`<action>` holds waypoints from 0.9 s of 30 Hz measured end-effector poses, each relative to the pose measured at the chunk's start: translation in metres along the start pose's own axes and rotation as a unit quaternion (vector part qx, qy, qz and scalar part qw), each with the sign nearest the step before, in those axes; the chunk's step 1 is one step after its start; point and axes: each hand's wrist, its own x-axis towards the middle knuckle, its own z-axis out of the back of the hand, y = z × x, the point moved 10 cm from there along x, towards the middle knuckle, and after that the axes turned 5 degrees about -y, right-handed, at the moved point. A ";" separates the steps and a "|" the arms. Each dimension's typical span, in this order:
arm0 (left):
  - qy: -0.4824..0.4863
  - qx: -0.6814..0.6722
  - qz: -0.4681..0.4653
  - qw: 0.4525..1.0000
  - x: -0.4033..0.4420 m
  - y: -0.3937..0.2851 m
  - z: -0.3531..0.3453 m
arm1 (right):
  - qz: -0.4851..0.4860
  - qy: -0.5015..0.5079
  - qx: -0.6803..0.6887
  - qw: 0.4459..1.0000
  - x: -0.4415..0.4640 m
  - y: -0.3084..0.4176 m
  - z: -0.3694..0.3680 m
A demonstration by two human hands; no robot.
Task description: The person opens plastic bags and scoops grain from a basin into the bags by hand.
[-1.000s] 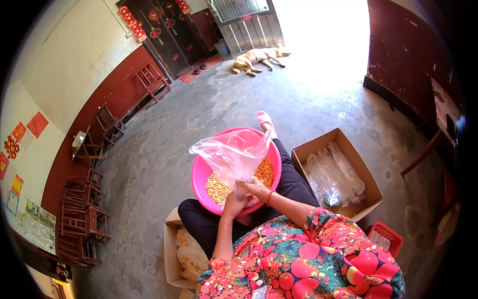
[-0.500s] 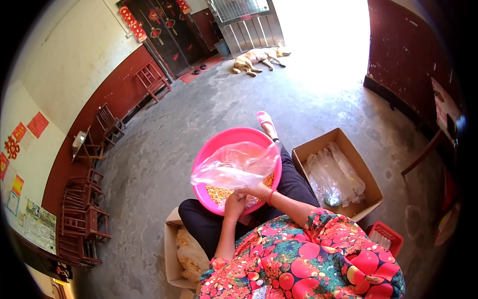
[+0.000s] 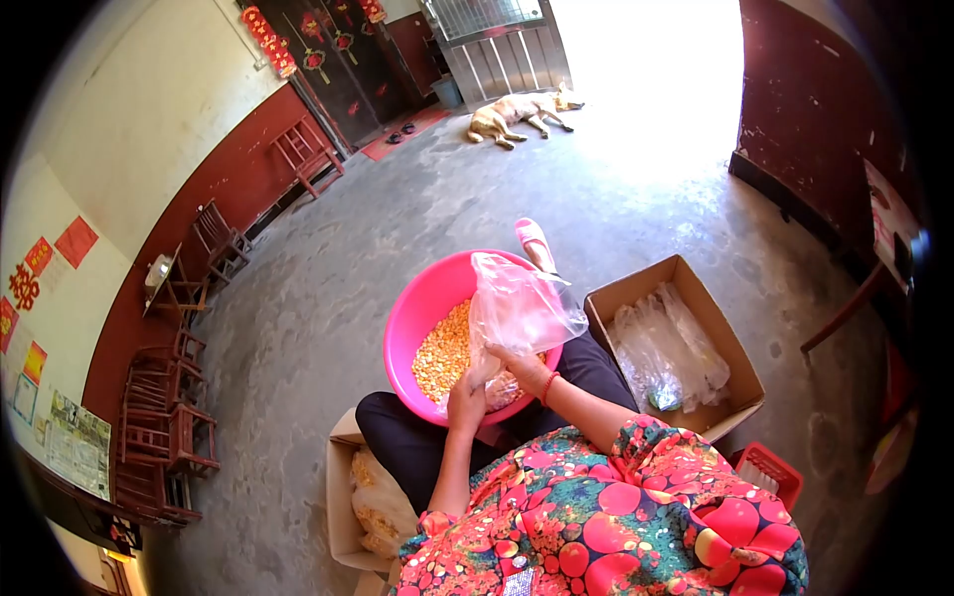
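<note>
A clear plastic bag [image 3: 515, 310] stands up from my hands, its loose part spread over the right side of a pink basin [image 3: 401, 316]. My left hand [image 3: 465, 403] is closed on the gathered lower part of the bag at the basin's near edge. Just to the right, my right hand [image 3: 523, 370] grips the bag higher up, a red cord round that wrist. Yellow-orange corn kernels [image 3: 441, 354] lie in the basin beneath. The fingertips are partly hidden by the crumpled plastic.
To the right stands a cardboard box [image 3: 730, 370] with clear plastic bags [image 3: 666, 348]; a red basket [image 3: 785, 479] is behind it. Another box [image 3: 343, 507] at left holds filled bags [image 3: 383, 502]. A dog [image 3: 519, 117] lies near the doorway; wooden chairs [image 3: 164, 427] line the left wall.
The bag's loose part has swung from the left across to the right and stands more upright, uncovering more kernels. My right hand has turned and shifted slightly; both hands still grip the plastic.
</note>
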 end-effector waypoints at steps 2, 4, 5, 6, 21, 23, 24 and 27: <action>-0.009 -0.013 -0.025 1.000 -0.001 -0.013 0.005 | 0.029 -0.005 0.006 1.000 0.005 -0.001 0.000; -0.002 0.011 -0.004 1.000 -0.004 -0.023 0.008 | 0.057 -0.010 0.012 0.998 0.007 -0.001 0.002; 0.004 0.036 0.018 0.999 -0.005 -0.028 0.010 | 0.064 -0.001 0.008 0.998 0.005 0.002 -0.001; 0.004 0.036 0.018 0.999 -0.006 -0.034 0.011 | 0.071 0.008 0.004 0.997 0.003 0.005 -0.003; -0.103 -0.309 0.084 0.942 -0.009 -0.002 0.038 | 0.240 0.255 -0.330 0.877 -0.028 0.011 -0.058; -0.111 -0.333 0.087 0.932 -0.012 0.000 0.041 | 0.157 0.218 -0.552 0.790 -0.018 -0.016 -0.052; -0.135 -0.343 0.091 0.925 -0.014 0.005 0.046 | 0.157 0.219 -0.552 0.789 -0.019 -0.014 -0.053; -0.162 -0.364 0.089 0.913 -0.021 0.002 0.057 | 0.121 0.293 -0.533 0.785 -0.031 -0.017 -0.061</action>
